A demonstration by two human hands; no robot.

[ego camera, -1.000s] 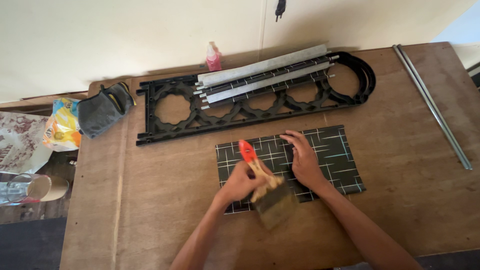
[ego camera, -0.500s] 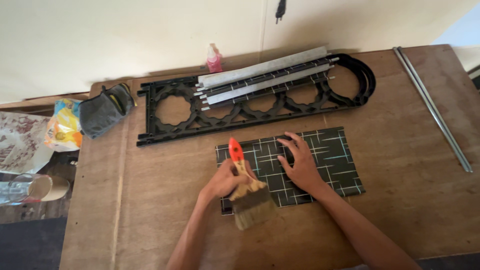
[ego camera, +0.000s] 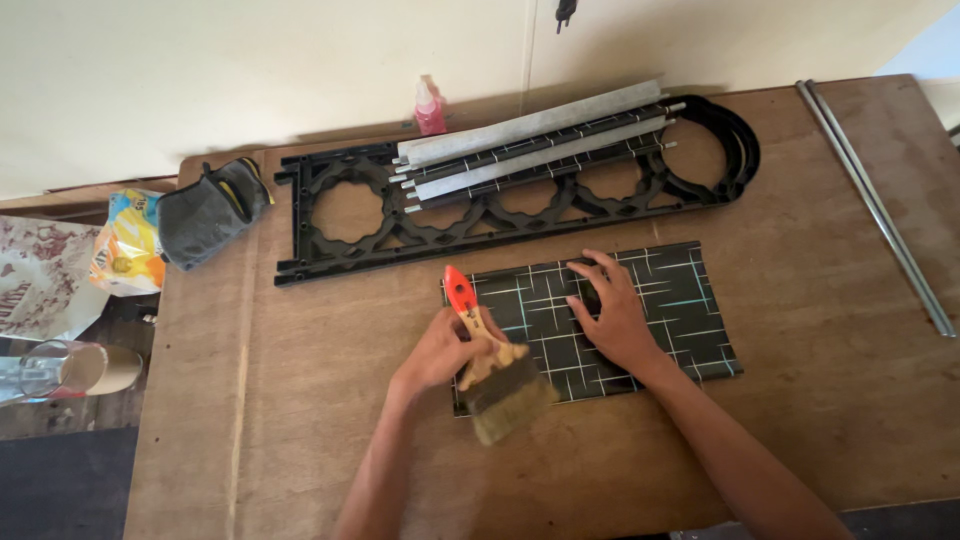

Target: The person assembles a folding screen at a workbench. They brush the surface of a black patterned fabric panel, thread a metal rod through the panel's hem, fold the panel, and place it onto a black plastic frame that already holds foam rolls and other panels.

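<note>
Starting at the far left, off the counter's edge, a clear glass (ego camera: 45,368) and a patterned cloth (ego camera: 35,275) sit lower down, with a crumpled yellow-and-blue snack bag (ego camera: 125,245) and a grey pouch (ego camera: 210,210) at the counter's (ego camera: 300,420) left corner. Next comes a long black frame with round cut-outs (ego camera: 400,225), lying lengthwise along the back with grey rods (ego camera: 530,140) stacked on it and a small pink bottle (ego camera: 430,108) behind.

Near the middle, the left hand (ego camera: 440,350) is clamped round the wooden grip of a broad paintbrush (ego camera: 490,365); its orange handle tip points up and away, its bristles point down toward the person and overhang the near left corner of the dark patterned sheet (ego camera: 640,310). The brush's long axis runs almost across the sheet's long axis, which lies left to right. So nearly all of the sheet stretches off to the right of the bristles.

The right hand (ego camera: 610,315) lies flat on the sheet with fingers spread, holding nothing, pressing down around the sheet's middle (squarely in the brush's way to the right).

Bare wood lies in front of the sheet and to its right; two thin metal bars (ego camera: 880,210) run slantwise near the right edge, well apart from both hands.
</note>
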